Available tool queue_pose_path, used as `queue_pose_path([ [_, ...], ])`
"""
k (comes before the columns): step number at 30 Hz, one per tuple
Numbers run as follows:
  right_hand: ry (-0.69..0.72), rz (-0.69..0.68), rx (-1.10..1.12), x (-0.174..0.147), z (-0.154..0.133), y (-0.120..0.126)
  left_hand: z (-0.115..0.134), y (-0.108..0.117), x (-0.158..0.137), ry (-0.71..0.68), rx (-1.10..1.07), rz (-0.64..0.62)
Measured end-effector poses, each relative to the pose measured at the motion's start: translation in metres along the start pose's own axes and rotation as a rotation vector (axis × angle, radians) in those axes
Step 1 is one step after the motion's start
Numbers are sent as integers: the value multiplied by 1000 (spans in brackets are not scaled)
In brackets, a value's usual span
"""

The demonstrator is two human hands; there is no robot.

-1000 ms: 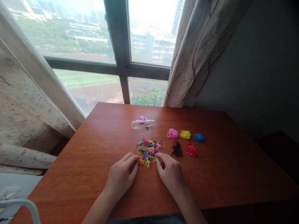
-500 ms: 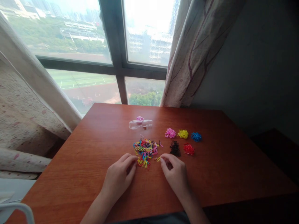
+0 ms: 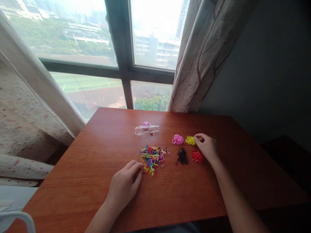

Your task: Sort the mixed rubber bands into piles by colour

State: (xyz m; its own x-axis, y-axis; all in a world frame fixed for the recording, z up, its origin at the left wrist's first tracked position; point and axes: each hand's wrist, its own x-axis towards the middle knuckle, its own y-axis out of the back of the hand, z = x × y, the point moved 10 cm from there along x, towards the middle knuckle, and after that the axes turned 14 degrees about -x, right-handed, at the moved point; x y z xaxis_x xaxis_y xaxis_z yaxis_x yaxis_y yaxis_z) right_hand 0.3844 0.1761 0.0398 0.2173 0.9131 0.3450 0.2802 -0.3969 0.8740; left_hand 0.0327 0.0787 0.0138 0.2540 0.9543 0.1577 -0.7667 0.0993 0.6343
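Note:
A mixed heap of small pear-shaped pins (image 3: pixel 153 155) in several colours lies mid-table. At its lower left edge, my left hand (image 3: pixel 126 179) rests on the table, thumb and fingers pinched beside yellow pins; what is between them is hidden. My right hand (image 3: pixel 206 146) reaches the yellow pile (image 3: pixel 190 140), its fingertips closed at that pile's right edge, where a yellow pin blends with the rest. Nearby are a pink pile (image 3: pixel 178 139), a black pile (image 3: pixel 182 156) and a red pile (image 3: pixel 197 156). The blue pile is hidden behind my right hand.
Behind the heap lies a clear plastic container (image 3: pixel 147 129) with a pink piece at it. The wooden table (image 3: pixel 109 129) meets a window (image 3: pixel 126 72) flanked by curtains (image 3: pixel 191 64). A white curved bar (image 3: pixel 21 216) stands at the lower left.
My right hand has moved from the heap's right side, away and to the right, carrying a yellow pin to the yellow pile. My left hand has stayed at the heap.

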Motion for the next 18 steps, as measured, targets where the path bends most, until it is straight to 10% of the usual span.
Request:
queue_pose_path([
  [8,-64,59,30,-18,-3,21,-5,-2,-2,-3,4,0],
  [18,89,-15,375,-113,-92,12,-3,-2,-1,-12,24,-2],
])
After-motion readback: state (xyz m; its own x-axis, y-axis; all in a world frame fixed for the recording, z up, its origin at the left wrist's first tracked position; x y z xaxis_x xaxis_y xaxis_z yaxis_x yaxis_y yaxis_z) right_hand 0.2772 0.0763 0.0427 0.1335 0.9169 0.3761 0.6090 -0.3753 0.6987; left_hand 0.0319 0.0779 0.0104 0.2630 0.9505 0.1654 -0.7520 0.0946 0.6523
